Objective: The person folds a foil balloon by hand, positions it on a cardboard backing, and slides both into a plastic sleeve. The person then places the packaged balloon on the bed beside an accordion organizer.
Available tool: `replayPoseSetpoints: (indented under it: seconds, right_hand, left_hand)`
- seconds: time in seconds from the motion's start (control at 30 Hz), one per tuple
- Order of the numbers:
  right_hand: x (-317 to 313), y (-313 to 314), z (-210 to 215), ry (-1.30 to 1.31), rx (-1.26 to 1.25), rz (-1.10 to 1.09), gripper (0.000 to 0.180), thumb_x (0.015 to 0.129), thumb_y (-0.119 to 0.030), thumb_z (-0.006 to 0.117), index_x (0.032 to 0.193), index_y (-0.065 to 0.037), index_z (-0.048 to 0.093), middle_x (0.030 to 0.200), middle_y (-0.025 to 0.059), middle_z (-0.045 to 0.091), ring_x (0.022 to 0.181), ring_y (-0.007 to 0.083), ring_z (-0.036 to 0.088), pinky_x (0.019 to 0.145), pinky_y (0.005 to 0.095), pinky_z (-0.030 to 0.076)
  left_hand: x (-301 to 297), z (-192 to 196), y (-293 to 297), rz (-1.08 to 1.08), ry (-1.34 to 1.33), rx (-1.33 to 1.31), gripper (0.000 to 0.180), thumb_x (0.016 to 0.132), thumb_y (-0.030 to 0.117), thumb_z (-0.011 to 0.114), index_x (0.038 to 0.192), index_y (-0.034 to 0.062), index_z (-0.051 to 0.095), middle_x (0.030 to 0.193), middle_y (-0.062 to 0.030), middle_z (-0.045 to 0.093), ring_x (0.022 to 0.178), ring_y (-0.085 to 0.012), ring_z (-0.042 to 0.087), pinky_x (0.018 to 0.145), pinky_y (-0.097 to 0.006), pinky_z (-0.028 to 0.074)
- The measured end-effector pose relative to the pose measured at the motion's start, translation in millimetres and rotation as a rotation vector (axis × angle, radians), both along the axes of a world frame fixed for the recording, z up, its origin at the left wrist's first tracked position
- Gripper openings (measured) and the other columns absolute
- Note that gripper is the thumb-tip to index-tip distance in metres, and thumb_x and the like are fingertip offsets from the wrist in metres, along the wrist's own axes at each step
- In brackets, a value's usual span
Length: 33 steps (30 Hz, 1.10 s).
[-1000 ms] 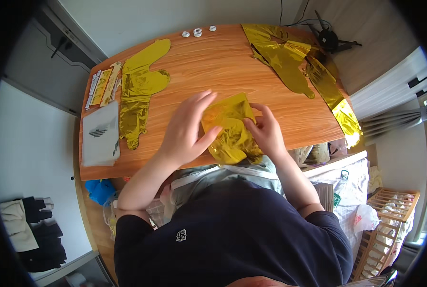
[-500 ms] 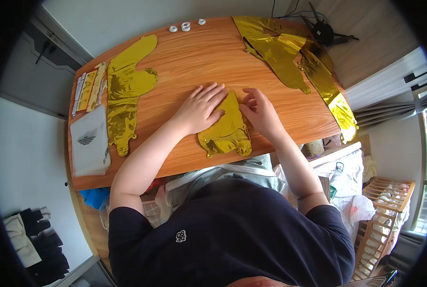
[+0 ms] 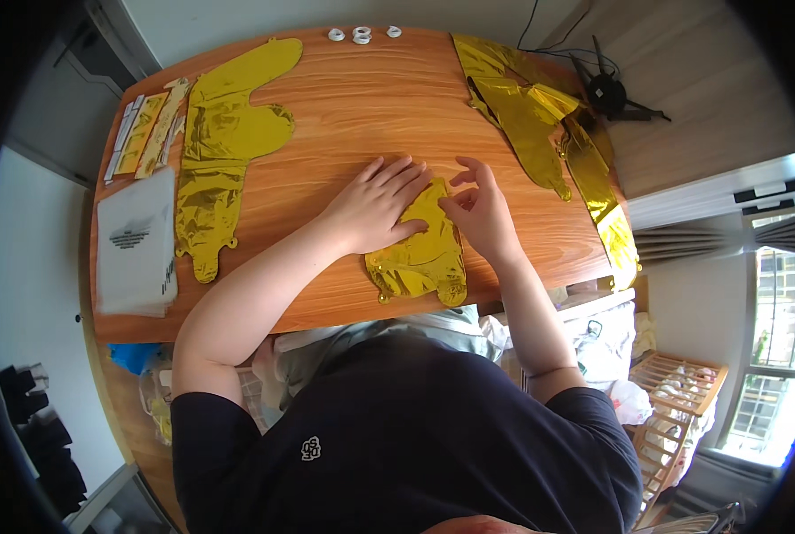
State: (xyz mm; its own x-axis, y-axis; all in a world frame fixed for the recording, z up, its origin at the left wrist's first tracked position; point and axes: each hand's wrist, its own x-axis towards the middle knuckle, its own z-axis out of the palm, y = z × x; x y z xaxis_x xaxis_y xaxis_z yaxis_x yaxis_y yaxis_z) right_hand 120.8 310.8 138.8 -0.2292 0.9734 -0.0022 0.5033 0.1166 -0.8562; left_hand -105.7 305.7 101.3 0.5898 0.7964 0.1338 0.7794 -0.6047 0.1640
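Pressing a folded gold foil balloon [image 3: 419, 254] flat near the worktop [image 3: 344, 116] front edge — left hand [image 3: 375, 206] spread open on it, right hand [image 3: 479, 214] loosely curled beside, fingertips touching foil. Next likely another fold, needing aligned edges.

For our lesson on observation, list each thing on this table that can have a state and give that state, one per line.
Gold foil balloon under the hands: deflated, pressed flat.
Left hand: flat on that balloon, fingers spread.
Right hand: resting on its edge.
Gold foil balloon at left: deflated, lying flat.
Gold foil balloons at right: crumpled, overlapping.
Clear packets: stacked.
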Motion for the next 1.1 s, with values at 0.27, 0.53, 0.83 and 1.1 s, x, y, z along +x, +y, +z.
replayPoseSetpoints:
  seconds: [0.27,0.53,0.83,1.1]
  right_hand:
    - [-18.2,-8.1,-15.5,0.019,0.053,0.023,0.056,0.093,0.004,0.070,0.144,-0.003,0.049,0.120,0.0088,0.065,0.087,0.0135,0.071,0.077,0.0270,0.056]
    - [8.2,3.2,-29.4,-0.148,0.332,0.401,0.032,0.093,0.006,0.067,0.123,-0.003,0.068,0.112,0.0139,0.074,0.100,0.0268,0.073,0.086,0.0345,0.058]
    - [7.4,15.2,-30.5,-0.371,0.735,0.637,0.030,0.078,0.002,0.076,0.106,-0.008,0.075,0.119,0.0081,0.073,0.104,0.0299,0.071,0.090,0.0408,0.058]
    - [2.3,21.8,-38.5,-0.367,0.799,0.521,0.029,0.076,0.002,0.077,0.104,-0.005,0.071,0.116,0.0090,0.074,0.099,0.0313,0.072,0.085,0.0405,0.060]
  left_hand:
    - [-16.6,-16.3,-2.2,-0.027,0.019,-0.022,0.085,0.103,0.066,0.044,0.163,0.0079,0.031,0.169,-0.0109,0.033,0.160,-0.0277,0.023,0.130,-0.052,0.017]
    - [-21.7,-22.3,-5.8,-0.037,0.011,-0.047,0.087,0.104,0.070,0.037,0.163,0.0069,0.032,0.172,-0.0102,0.029,0.161,-0.0270,0.019,0.130,-0.052,0.015]
    - [-26.1,-24.6,-6.1,-0.044,0.014,-0.055,0.088,0.104,0.071,0.034,0.163,0.0059,0.032,0.172,-0.0105,0.028,0.161,-0.0271,0.019,0.130,-0.052,0.015]
    - [-21.8,-28.3,-5.8,-0.048,-0.012,-0.018,0.087,0.104,0.070,0.036,0.161,0.0044,0.036,0.169,-0.0110,0.033,0.160,-0.0273,0.022,0.129,-0.053,0.017]
